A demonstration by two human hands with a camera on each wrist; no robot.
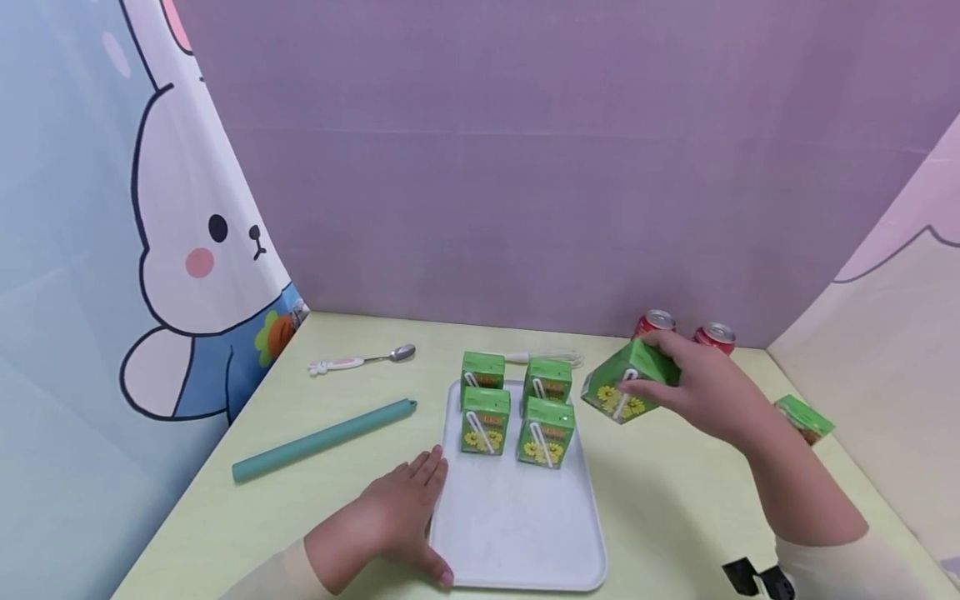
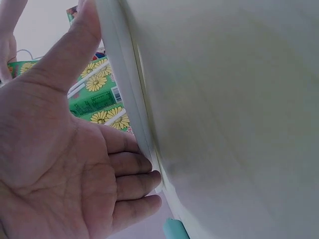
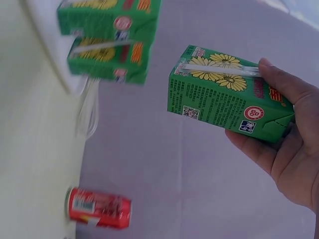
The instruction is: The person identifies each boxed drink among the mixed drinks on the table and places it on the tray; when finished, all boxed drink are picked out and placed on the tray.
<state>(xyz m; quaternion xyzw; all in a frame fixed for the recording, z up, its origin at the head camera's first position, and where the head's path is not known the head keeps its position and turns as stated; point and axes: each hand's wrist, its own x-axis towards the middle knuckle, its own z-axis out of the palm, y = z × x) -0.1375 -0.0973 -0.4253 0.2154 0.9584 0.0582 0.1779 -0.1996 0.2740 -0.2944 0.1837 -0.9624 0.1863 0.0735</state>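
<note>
My right hand (image 1: 708, 383) grips a green drink carton (image 1: 624, 385) by its top end, thumb on one side and fingers on the other. The carton is tilted in the air, right of the white tray (image 1: 517, 533). In the right wrist view its straw and yellow flower print (image 3: 219, 72) show clearly. Several matching cartons (image 1: 545, 433) stand upright in two rows on the tray's far half. My left hand (image 1: 401, 508) rests along the tray's left edge, fingers extended and thumb at the near corner. In the left wrist view its fingertips (image 2: 144, 184) touch the tray's rim.
Another green carton (image 1: 805, 418) lies at the right, partly behind my forearm. Two red cans (image 1: 715, 336) stand at the back right. A whisk (image 1: 555, 357) lies behind the tray. To the left are a spoon (image 1: 363, 361) and a teal stick (image 1: 322, 442).
</note>
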